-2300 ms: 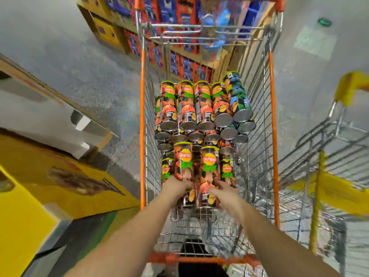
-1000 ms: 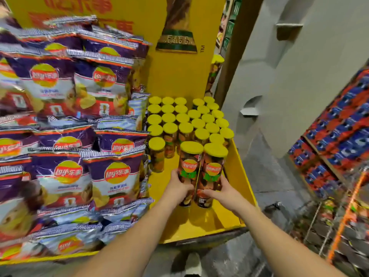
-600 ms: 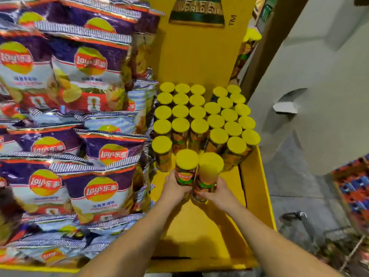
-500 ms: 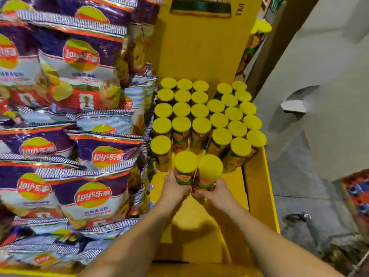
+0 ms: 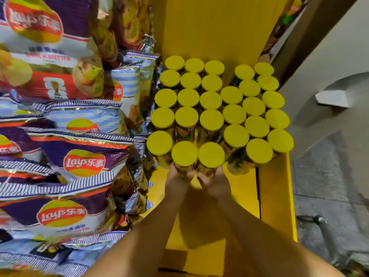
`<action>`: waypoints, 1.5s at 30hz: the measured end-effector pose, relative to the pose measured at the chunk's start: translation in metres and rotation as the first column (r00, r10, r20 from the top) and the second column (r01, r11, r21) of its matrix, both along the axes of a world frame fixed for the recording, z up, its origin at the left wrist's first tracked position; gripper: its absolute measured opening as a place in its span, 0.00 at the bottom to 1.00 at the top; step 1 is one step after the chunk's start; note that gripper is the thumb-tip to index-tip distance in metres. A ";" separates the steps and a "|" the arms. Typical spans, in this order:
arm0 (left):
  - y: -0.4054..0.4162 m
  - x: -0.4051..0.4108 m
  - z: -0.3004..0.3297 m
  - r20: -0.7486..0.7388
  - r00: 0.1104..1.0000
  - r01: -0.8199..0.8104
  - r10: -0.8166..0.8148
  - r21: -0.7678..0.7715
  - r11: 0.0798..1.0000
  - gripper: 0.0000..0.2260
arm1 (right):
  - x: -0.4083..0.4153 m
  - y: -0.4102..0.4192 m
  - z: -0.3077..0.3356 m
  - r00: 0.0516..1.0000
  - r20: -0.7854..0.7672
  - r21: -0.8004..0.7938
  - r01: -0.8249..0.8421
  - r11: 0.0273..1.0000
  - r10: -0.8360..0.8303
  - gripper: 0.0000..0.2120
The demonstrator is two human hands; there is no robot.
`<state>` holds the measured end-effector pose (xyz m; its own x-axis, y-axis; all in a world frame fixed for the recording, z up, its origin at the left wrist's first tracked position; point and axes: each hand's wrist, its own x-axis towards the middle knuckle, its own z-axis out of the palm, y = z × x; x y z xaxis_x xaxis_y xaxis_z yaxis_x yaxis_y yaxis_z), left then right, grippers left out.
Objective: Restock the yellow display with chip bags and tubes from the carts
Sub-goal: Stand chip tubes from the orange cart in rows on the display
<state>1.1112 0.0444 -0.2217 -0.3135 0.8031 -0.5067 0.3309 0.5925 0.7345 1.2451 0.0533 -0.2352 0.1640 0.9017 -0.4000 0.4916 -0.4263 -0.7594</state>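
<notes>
Both hands were down in the yellow display [image 5: 276, 196], each wrapped around one chip tube. Left hand [image 5: 176, 179] gripped the left tube [image 5: 184, 153], right hand [image 5: 216, 181] gripped the right tube [image 5: 211, 155]; fingers curled round the tube bodies under the yellow lids, fingertips mostly hidden by the tubes. The two tubes stood upright, touching each other, at the near edge of the tube block [image 5: 221, 108], just beside the front-row tubes on either side. Whether their bases sat on the display floor couldn't be told. The block filled the far right part of the display: tight rows of yellow-lidded tubes, upright, the nearest right ones leaning a bit. Near part of the display floor was bare yellow cardboard with the arms' shadow on it. Left side of the display held stacked chip bags [image 5: 79, 162], purple and striped Lay's packs, piled up against the tubes. Grey floor [image 5: 329, 176] lay to the right.
</notes>
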 end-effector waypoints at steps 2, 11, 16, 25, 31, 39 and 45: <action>0.005 0.002 -0.001 0.057 0.996 -0.069 0.071 -0.033 0.997 0.24 | -0.004 0.005 0.004 0.999 -0.048 0.001 0.022 1.000 -0.022 0.38; 0.033 0.014 -0.009 0.228 0.921 -0.298 0.316 -0.110 0.948 0.27 | -0.015 0.018 0.003 0.999 -0.041 -0.007 -0.013 1.000 0.012 0.43; 0.023 0.013 0.006 0.391 0.861 -0.310 0.324 -0.102 0.945 0.21 | -0.010 0.015 0.015 0.994 -0.059 -0.113 -0.094 0.989 0.088 0.40; -0.030 -0.010 0.067 0.425 0.894 -0.138 0.141 -0.037 0.990 0.13 | -0.001 -0.045 0.074 0.989 -0.083 -0.143 -0.129 0.981 0.118 0.30; -0.091 -0.017 0.136 0.379 0.914 0.122 -0.148 0.091 0.988 0.10 | -0.002 -0.122 0.135 0.993 -0.113 -0.070 0.010 0.998 -0.018 0.13; -0.177 0.007 0.189 0.116 0.795 0.549 -0.595 0.279 0.788 0.06 | 0.017 -0.258 0.173 0.969 -0.156 0.065 0.203 0.977 -0.191 0.08; -0.229 0.057 0.193 0.030 0.651 0.718 -0.759 0.300 0.628 0.06 | 0.061 -0.349 0.178 0.944 -0.031 0.095 0.331 0.939 -0.329 0.08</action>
